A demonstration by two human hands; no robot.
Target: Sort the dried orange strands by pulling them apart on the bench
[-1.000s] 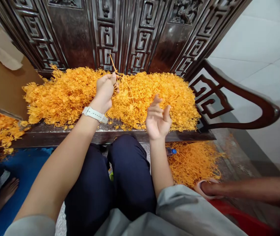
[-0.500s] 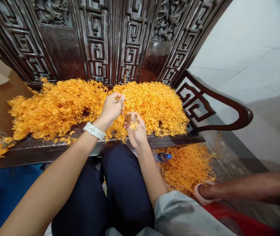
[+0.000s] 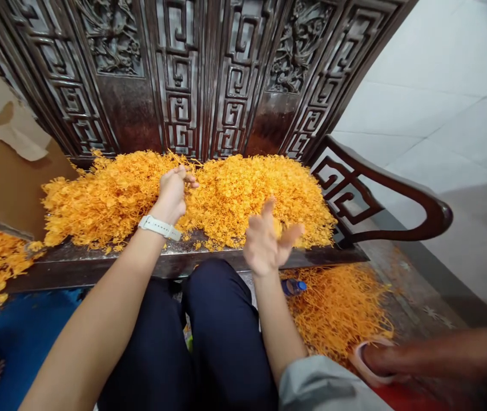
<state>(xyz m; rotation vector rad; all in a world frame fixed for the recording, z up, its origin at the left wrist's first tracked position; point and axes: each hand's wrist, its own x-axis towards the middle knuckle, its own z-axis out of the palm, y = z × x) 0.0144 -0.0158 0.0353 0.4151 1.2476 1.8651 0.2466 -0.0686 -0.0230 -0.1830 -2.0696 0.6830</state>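
Note:
My left hand (image 3: pixel 173 193), wearing a white watch (image 3: pixel 160 226), is over the back of the bench between two heaps. Its fingers are curled, with a thin orange artificial flower stem (image 3: pixel 187 158) at the fingertips that it seems to pinch. Over the front of the right heap of orange artificial flowers (image 3: pixel 243 188), my right hand (image 3: pixel 266 242) has its fingers spread, somewhat blurred. A small yellow flower piece (image 3: pixel 277 227) shows between its thumb and fingers, apparently loose. The left heap of orange artificial flowers (image 3: pixel 106 200) lies beside my left forearm.
The dark carved wooden bench (image 3: pixel 127 111) has a curved armrest (image 3: pixel 423 211) at right. A cardboard box (image 3: pixel 7 177) stands at left. Below lie a blue-capped bottle (image 3: pixel 293 286) and a pile of orange stems (image 3: pixel 341 308). Another person's foot (image 3: pixel 375 362) is at lower right.
My hands have moved apart, the left toward the left and the right toward the right. My right fingers have opened. The stem at my left hand has tipped from upright to slanting.

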